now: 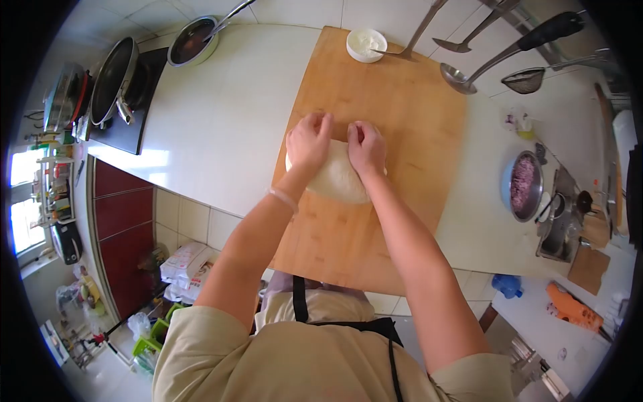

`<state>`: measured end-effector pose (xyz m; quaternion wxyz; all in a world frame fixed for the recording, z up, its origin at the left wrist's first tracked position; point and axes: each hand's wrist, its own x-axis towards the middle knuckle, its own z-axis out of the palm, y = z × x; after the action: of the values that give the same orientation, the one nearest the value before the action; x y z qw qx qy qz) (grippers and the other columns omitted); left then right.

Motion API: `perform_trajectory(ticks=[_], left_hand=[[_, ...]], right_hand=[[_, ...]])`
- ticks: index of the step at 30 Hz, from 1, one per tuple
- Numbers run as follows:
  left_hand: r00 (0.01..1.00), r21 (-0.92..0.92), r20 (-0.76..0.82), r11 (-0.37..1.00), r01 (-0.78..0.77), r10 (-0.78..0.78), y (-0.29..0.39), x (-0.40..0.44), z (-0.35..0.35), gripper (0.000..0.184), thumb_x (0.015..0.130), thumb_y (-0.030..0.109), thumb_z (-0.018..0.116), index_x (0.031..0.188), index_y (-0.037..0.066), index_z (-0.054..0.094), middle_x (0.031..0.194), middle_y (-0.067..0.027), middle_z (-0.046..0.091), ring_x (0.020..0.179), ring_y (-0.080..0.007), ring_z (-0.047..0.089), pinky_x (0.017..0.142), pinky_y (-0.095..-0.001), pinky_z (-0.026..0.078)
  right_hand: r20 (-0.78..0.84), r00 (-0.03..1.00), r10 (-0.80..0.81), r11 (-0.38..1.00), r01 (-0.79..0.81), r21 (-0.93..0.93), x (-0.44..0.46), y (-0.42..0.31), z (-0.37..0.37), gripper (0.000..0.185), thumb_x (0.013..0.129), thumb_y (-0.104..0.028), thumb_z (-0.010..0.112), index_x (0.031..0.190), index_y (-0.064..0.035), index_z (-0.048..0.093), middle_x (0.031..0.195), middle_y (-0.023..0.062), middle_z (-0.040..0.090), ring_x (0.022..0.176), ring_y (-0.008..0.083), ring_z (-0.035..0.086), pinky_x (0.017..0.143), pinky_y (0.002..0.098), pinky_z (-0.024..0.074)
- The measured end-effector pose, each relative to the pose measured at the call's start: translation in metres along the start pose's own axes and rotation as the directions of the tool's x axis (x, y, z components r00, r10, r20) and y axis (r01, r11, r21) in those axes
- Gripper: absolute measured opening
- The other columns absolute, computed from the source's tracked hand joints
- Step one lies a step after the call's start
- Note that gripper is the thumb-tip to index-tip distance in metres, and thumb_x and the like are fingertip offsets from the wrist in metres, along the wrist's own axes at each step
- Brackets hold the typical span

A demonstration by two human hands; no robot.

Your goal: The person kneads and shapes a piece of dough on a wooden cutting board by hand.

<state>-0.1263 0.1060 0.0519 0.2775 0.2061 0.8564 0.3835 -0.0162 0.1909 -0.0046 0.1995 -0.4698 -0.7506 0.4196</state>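
A large pale lump of dough (337, 175) lies on the wooden board (375, 238). My left hand (310, 142) rests on the dough's left far side, its fingers curled at the far edge. On the other side, my right hand (366, 149) grips the dough with fingers bent and thumb close to them. The palms hide part of the dough, and a pale bangle (284, 199) circles my left wrist. At the board's far edge stands a small white bowl (366, 45) with white powder in it.
Ladles and a strainer (524, 81) hang at the back right. A metal bowl of purplish grains (524, 186) stands right of the board, near a sink. A green-rimmed bowl (193, 41) and a frying pan (114, 80) on the stove are at left.
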Motion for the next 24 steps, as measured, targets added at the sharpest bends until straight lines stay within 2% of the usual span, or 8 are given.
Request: perform_trajectory(ticks=[5, 7, 11, 13, 17, 19, 21, 24], left_hand=[[0.997, -0.78, -0.075, 0.625, -0.038, -0.032, -0.038, 0.025, -0.008, 0.038, 0.1, 0.037, 0.056, 0.111, 0.002, 0.067, 0.091, -0.008, 0.069, 0.09, -0.02, 0.066, 0.086, -0.0372, 0.051], [0.972, -0.987, 0.057, 0.135, 0.089, -0.227, -0.072, 0.014, -0.021, 0.032, 0.103, 0.035, 0.054, 0.093, 0.006, 0.063, 0.077, -0.0026, 0.058, 0.075, -0.0164, 0.058, 0.075, -0.0319, 0.049], [0.971, -0.966, 0.04, 0.238, 0.098, -0.237, -0.143, -0.043, -0.035, 0.028, 0.104, 0.032, 0.055, 0.084, 0.013, 0.049, 0.076, 0.0001, 0.049, 0.072, -0.012, 0.051, 0.069, -0.0279, 0.044], [0.978, -0.947, 0.032, 0.305, 0.096, -0.208, -0.146, -0.074, -0.041, 0.026, 0.103, 0.03, 0.057, 0.086, 0.014, 0.046, 0.081, -0.0008, 0.053, 0.077, -0.0117, 0.052, 0.072, -0.0288, 0.043], [0.978, -0.81, -0.069, 0.583, 0.06, -0.196, -0.124, -0.107, -0.04, 0.015, 0.099, 0.023, 0.063, 0.101, 0.011, 0.055, 0.096, -0.003, 0.057, 0.089, -0.0115, 0.054, 0.081, -0.0289, 0.044], [0.983, -0.736, -0.11, 0.677, 0.021, -0.15, -0.122, -0.121, -0.031, 0.018, 0.098, 0.021, 0.065, 0.108, 0.009, 0.059, 0.104, -0.0044, 0.06, 0.098, -0.0128, 0.056, 0.085, -0.0302, 0.044], [0.919, -0.29, -0.338, 0.906, -0.308, 0.204, -0.104, -0.135, -0.004, 0.039, 0.095, 0.02, 0.066, 0.131, 0.008, 0.056, 0.122, -0.0093, 0.061, 0.114, -0.0233, 0.058, 0.096, -0.0405, 0.046], [0.886, 0.113, -0.111, 0.892, -0.439, 0.45, -0.056, -0.185, 0.038, 0.056, 0.092, 0.021, 0.065, 0.144, 0.011, 0.047, 0.148, -0.0167, 0.045, 0.139, -0.0372, 0.04, 0.113, -0.053, 0.033]], right_hand=[[0.197, 0.892, -0.407, 0.893, 0.434, -0.12, -0.044, -0.044, -0.024, 0.04, 0.083, -0.016, 0.073, 0.121, -0.011, 0.063, 0.12, 0.0173, 0.064, 0.113, 0.0394, 0.058, 0.095, 0.0525, 0.0467], [0.323, 0.799, -0.507, 0.718, 0.599, -0.355, -0.098, -0.051, -0.031, 0.054, 0.079, -0.016, 0.077, 0.129, -0.0153, 0.059, 0.132, 0.0203, 0.054, 0.123, 0.042, 0.051, 0.098, 0.0578, 0.0443], [0.468, 0.719, -0.514, 0.45, 0.691, -0.566, -0.098, -0.025, -0.013, 0.085, 0.069, -0.022, 0.086, 0.145, -0.0267, 0.047, 0.155, 0.0265, 0.025, 0.141, 0.0495, 0.028, 0.104, 0.0742, 0.0344], [0.47, 0.766, -0.438, 0.505, 0.643, -0.576, -0.082, -0.054, -0.023, 0.081, 0.068, -0.022, 0.086, 0.142, -0.0253, 0.052, 0.154, 0.0214, 0.034, 0.139, 0.0446, 0.035, 0.107, 0.0628, 0.0399], [0.503, 0.863, -0.041, 0.99, 0.104, -0.098, -0.057, -0.075, -0.064, 0.07, 0.071, -0.016, 0.079, 0.136, -0.0076, 0.056, 0.127, 0.0141, 0.065, 0.117, 0.0317, 0.062, 0.099, 0.0419, 0.0508], [0.567, 0.792, 0.227, 0.91, -0.38, 0.165, -0.084, -0.061, -0.087, 0.068, 0.074, -0.017, 0.08, 0.136, -0.004, 0.055, 0.129, 0.0124, 0.065, 0.116, 0.0276, 0.063, 0.097, 0.0395, 0.0514], [0.563, 0.764, 0.315, 0.757, -0.56, 0.337, -0.124, -0.003, -0.087, 0.068, 0.079, -0.014, 0.079, 0.141, -0.0031, 0.051, 0.131, 0.0113, 0.064, 0.118, 0.024, 0.061, 0.1, 0.0367, 0.049], [0.437, 0.876, 0.204, 0.859, -0.374, 0.349, -0.176, 0.02, -0.094, 0.067, 0.089, -0.006, 0.066, 0.15, -0.0019, 0.04, 0.144, 0.0144, 0.053, 0.131, 0.0223, 0.05, 0.11, 0.034, 0.0404]])
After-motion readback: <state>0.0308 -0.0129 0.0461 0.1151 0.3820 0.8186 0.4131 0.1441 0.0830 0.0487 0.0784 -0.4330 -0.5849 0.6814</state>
